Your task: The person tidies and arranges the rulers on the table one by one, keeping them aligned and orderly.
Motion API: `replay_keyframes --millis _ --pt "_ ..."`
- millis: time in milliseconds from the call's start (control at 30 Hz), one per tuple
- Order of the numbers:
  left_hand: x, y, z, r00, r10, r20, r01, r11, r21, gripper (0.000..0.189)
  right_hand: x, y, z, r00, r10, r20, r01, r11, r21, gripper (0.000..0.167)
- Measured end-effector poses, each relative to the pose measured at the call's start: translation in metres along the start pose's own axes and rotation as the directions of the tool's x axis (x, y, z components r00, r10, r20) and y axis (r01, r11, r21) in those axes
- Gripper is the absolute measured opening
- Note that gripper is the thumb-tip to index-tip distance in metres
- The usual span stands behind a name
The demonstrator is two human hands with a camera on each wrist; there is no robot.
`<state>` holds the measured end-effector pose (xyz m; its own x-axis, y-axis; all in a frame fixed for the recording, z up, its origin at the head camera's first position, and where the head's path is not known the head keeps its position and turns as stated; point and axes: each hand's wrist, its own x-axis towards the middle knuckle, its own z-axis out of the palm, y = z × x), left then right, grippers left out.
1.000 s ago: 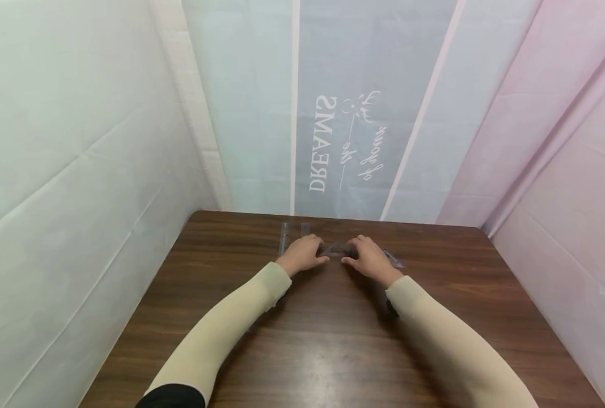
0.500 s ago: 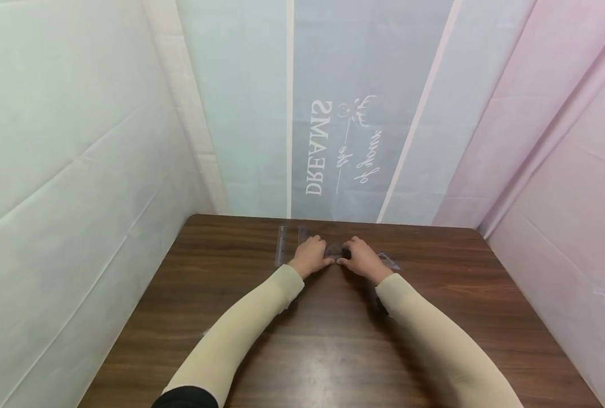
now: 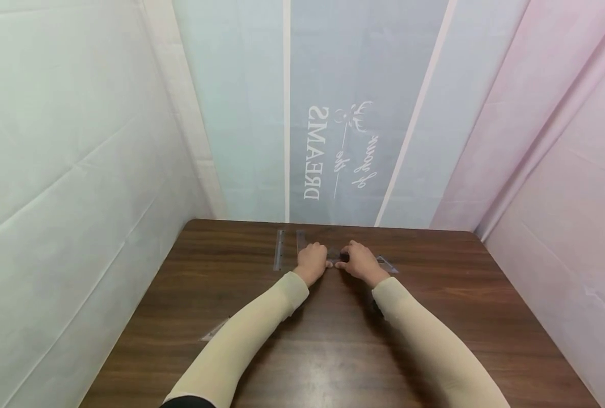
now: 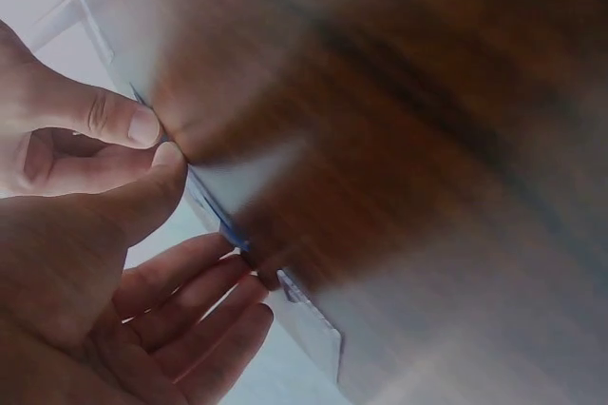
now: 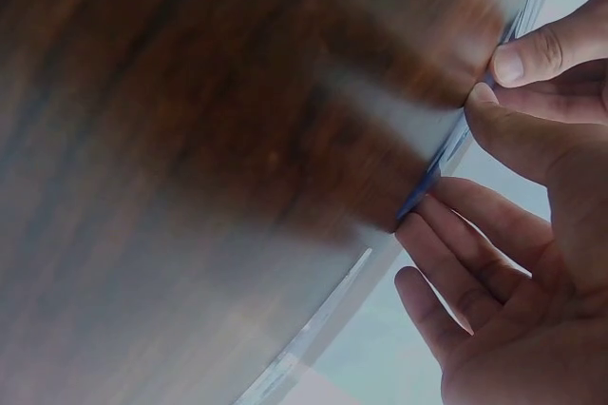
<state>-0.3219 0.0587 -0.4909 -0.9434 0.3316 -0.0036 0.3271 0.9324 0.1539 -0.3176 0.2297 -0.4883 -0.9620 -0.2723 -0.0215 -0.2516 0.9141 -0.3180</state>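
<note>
My left hand and right hand lie close together near the table's far edge, thumbs almost meeting. Between them is a thin, flat, clear plastic piece, largely hidden by the fingers; its outline is unclear. Thumbs and curled fingertips hold its edge low at the wood, as both wrist views show. Left of the left hand lies a clear ruler, and just beyond that hand a second clear strip is partly covered. A clear set square sits right of the right hand.
Another clear plastic triangle lies by the left forearm, partly covered by the sleeve. The dark wooden table runs back to a hanging printed cloth. White cloth walls flank the left side.
Both hands have drawn closer together around the clear piece, the left shifting rightward. The head view has tilted slightly, and the triangle by the left forearm has come into sight.
</note>
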Motion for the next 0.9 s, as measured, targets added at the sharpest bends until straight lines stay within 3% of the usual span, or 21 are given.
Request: replay_keyframes --millis 500,900 --pt "0.000 0.003 0.004 0.999 -0.004 -0.038 0.004 1.000 0.013 0.031 -0.010 -0.007 0.004 0.999 0.003 -0.038 -0.004 1.000 -0.012 0.041" --pt "-0.002 -0.003 0.003 0.999 0.023 -0.044 -0.022 0.999 0.035 0.038 -0.015 -0.010 0.008 0.996 0.041 -0.073 -0.040 0.999 0.019 0.040"
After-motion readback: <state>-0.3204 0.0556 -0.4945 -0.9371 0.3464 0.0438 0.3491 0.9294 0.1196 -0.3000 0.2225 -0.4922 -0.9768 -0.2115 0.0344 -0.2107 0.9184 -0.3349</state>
